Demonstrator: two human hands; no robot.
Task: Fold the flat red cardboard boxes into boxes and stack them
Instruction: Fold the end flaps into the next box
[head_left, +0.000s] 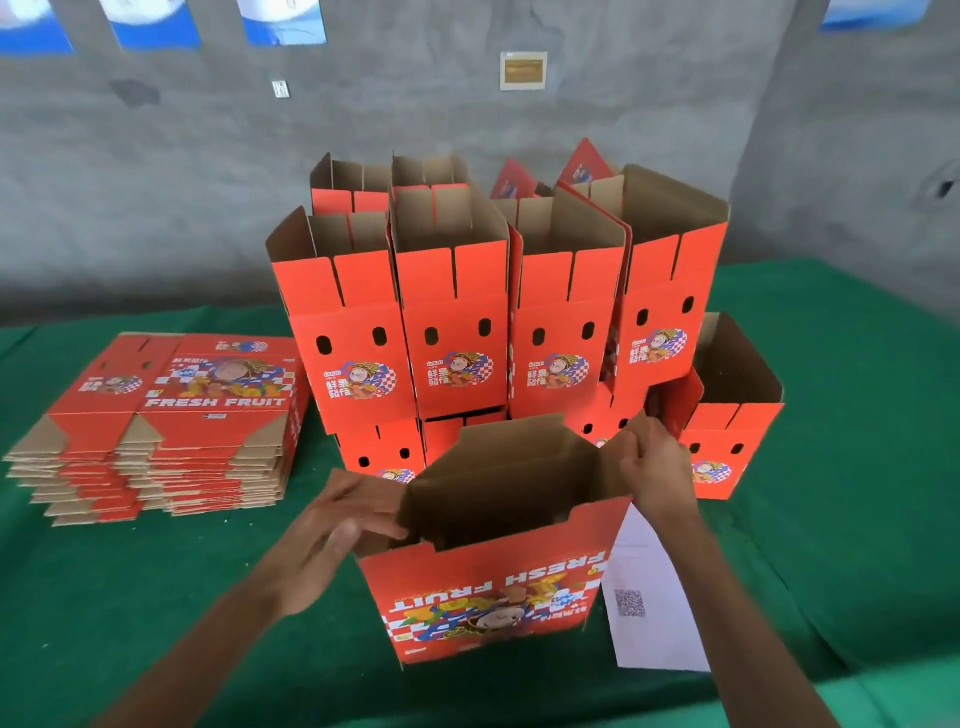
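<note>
The left hand (337, 525) presses flat at nine o'clock while the right hand (649, 462) pinches the box (493, 582) rim at two, squaring it.

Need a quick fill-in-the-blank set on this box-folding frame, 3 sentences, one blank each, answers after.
1. The stack of flat boxes lies to the ____ of the folded boxes.
2. The table is covered by a ____ cloth.
3. The left hand and right hand hold the open box, whose "FRESH FRUIT" print reads ____.

Missing words: left; green; upside down
</note>
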